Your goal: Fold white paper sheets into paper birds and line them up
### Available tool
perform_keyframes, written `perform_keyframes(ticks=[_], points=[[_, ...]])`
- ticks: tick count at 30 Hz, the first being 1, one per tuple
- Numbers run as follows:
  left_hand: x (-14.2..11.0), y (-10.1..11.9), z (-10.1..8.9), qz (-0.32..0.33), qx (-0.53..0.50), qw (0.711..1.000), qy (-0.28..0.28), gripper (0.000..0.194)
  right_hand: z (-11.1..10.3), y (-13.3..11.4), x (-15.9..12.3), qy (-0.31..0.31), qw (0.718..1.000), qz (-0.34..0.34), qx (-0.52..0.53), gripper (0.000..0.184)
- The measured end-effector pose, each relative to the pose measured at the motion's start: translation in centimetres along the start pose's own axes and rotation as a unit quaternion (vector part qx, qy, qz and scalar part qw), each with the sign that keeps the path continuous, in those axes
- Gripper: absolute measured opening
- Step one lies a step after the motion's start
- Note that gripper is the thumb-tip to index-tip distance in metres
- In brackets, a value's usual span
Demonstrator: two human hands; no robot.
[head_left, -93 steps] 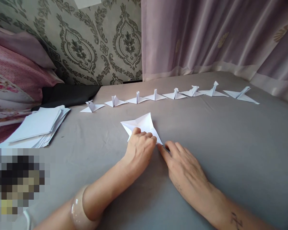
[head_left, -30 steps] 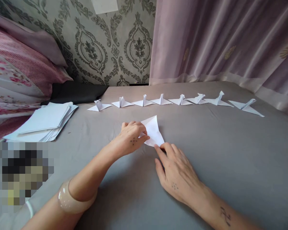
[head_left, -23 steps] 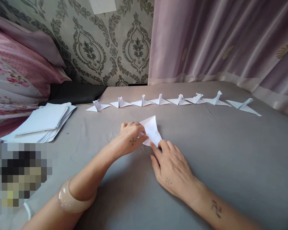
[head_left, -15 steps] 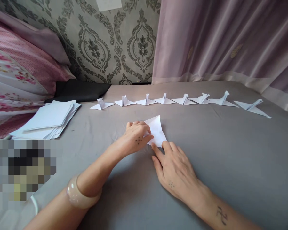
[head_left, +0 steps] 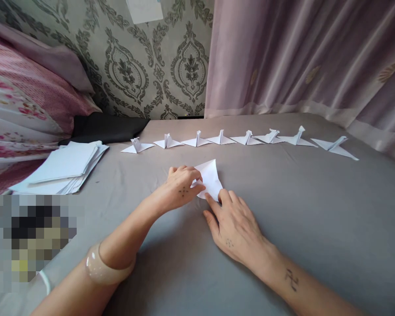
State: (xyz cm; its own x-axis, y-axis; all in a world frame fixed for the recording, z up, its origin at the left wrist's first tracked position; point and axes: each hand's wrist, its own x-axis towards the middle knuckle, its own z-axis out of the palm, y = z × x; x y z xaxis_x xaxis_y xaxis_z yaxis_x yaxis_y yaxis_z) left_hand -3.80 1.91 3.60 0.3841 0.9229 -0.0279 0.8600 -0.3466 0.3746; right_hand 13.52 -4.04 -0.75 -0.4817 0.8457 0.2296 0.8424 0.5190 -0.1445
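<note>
Centrally, head view: white paper lay on grey cloth, touched from both sides, neither hand nearer | left hand: curled over its left side, grip could not be told | right hand: loosely spread, resting at near-right corner, paper ahead and leftward | long axis unclear, left end hidden | 8 folded figures stood beyond.

Paper figures behind the sheet

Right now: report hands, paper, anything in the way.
Left hand on white paper, left side. Right hand at its near right corner. Row of folded papers beyond, not touching it.
</note>
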Motion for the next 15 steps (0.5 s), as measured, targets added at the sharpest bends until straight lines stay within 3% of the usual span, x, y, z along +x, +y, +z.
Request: perform_keyframes(ticks=[5, 9, 12, 15], points=[[-1.1, -0.8, 0.3, 0.063, 0.032, 0.997, 0.021, 0.014, -0.1, 0.9, -0.9, 0.013, 0.999, 0.009, 0.030, 0.023], [-3.0, -1.6, 1.0, 0.085, 0.090, 0.990, 0.062, 0.013, 0.1, 1.6, -1.1, 0.088, 0.994, 0.016, 0.066, 0.015], [-4.8, -1.8, 1.6, 0.074, 0.133, 0.984, 0.093, 0.014, 0.2, 1.4, -0.7, 0.121, 0.991, -0.027, 0.041, 0.021], [-6.6, -1.7, 2.3, 0.046, 0.166, 0.979, 0.112, 0.024, 0.2, 0.8, -0.1, 0.101, 0.991, -0.083, 0.042, 0.025]])
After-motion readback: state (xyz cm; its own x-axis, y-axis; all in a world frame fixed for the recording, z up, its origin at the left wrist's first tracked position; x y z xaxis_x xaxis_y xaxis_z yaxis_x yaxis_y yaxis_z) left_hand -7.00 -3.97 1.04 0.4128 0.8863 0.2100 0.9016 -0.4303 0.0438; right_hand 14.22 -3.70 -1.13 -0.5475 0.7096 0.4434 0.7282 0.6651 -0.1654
